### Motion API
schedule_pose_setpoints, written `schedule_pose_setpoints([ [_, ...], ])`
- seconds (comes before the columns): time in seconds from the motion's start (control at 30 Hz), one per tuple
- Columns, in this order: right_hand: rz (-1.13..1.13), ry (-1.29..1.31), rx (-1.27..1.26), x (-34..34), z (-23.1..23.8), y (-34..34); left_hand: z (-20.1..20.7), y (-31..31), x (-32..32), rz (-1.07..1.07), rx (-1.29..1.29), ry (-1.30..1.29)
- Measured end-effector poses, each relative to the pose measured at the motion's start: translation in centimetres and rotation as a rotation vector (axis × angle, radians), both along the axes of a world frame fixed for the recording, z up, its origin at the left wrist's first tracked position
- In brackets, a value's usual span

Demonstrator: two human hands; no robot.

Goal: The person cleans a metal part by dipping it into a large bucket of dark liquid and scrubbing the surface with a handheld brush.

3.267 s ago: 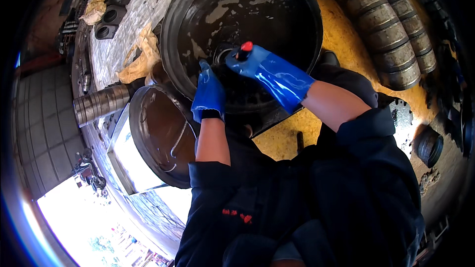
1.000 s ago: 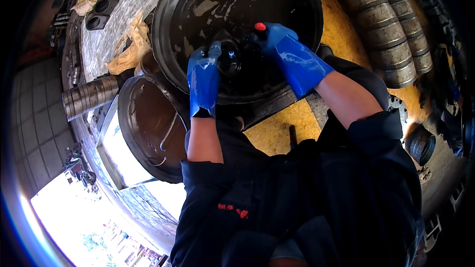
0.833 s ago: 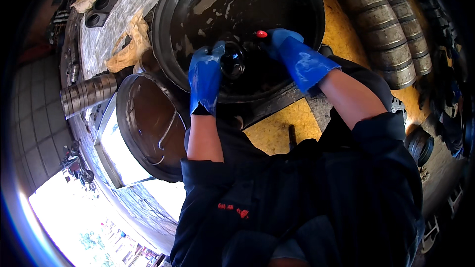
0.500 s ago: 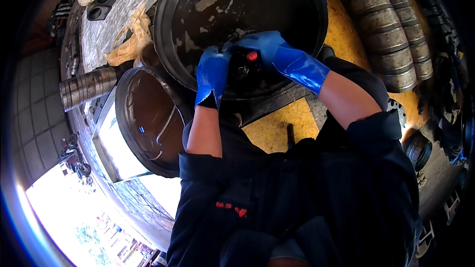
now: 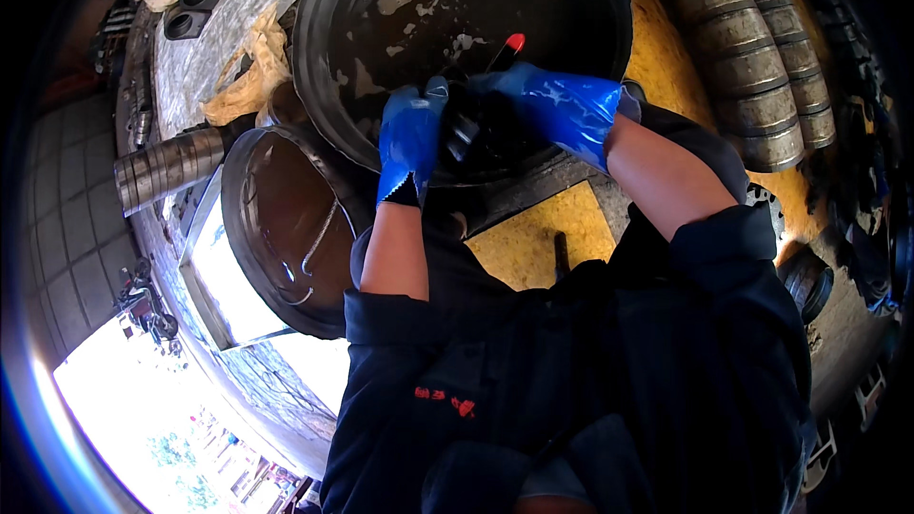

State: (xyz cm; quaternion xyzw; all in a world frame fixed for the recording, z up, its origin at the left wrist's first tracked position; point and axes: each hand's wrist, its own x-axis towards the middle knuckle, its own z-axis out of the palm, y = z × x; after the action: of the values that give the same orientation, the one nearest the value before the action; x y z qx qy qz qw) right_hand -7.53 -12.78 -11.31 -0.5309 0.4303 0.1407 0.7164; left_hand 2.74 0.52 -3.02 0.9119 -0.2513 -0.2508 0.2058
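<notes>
Pretty crowded spot here. Big round black metal basin [image 5: 307, 67] with dark liquid and grey patches of scum in it takes up the top middle. Just left of it sits a tilted round metal bucket [image 5: 249, 214] with a brown inside and a bent wire [image 5: 319, 238] across it, close to the left forearm. Further left there's a ribbed grey metal cylinder [image 5: 171, 167] lying on its side, some crumpled tan paper [image 5: 262, 76] and dark blocks with round holes [image 5: 186, 24]. Over on the right, 2 rows of grey metal rings [image 5: 728, 57] lie end to end, with a loose dark ring [image 5: 804, 286] lower down. Below the basin is a stained yellow panel [image 5: 543, 238].

The left hand [image 5: 411, 126], in a blue rubber glove, points nearly straight up the view, fingers bent at the edge of a shiny black part [image 5: 462, 138]; can't tell how tightly. That part sits between the gloves at the basin's near side, mostly in shadow. The right hand [image 5: 505, 84], same glove, slants in from the lower right, forearm past the rim, fingers closed around a thin black stick with a red tip [image 5: 515, 42] that pokes up away from the body.
</notes>
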Motion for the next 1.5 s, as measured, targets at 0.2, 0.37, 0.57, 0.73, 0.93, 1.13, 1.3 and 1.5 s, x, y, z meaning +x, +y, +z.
schedule_pose_setpoints([
  [0.2,0.119,0.069,-0.118,-0.6,-1.9,0.4,-1.2,-0.2,-0.3,-0.048,-0.038,-0.052],
  [0.37,0.603,-0.061,-0.825,-0.9,3.3,1.3,-1.3,0.6,0.2,-0.088,-0.012,-0.116],
  [0.57,0.242,-0.164,-0.575,-0.8,3.6,0.9,-1.6,1.5,1.1,-0.022,0.006,-0.082],
  [0.73,-0.081,-0.112,-0.162,-0.9,-0.8,0.0,-1.6,0.0,0.2,-0.061,-0.001,-0.061],
  [0.93,0.497,-0.047,-0.638,-1.5,2.1,1.4,-1.6,0.7,0.5,-0.065,-0.045,-0.118],
  [1.13,0.231,-0.131,-0.865,-1.9,3.3,0.9,-2.0,0.8,0.7,-0.049,-0.067,-0.105],
  [1.3,0.143,-0.117,-0.340,-1.4,0.6,1.3,-0.5,1.1,1.1,-0.015,0.012,-0.031],
  [1.5,0.232,-0.139,-0.345,-3.2,-1.4,2.1,-2.5,1.0,2.3,-0.025,0.001,-0.050],
])
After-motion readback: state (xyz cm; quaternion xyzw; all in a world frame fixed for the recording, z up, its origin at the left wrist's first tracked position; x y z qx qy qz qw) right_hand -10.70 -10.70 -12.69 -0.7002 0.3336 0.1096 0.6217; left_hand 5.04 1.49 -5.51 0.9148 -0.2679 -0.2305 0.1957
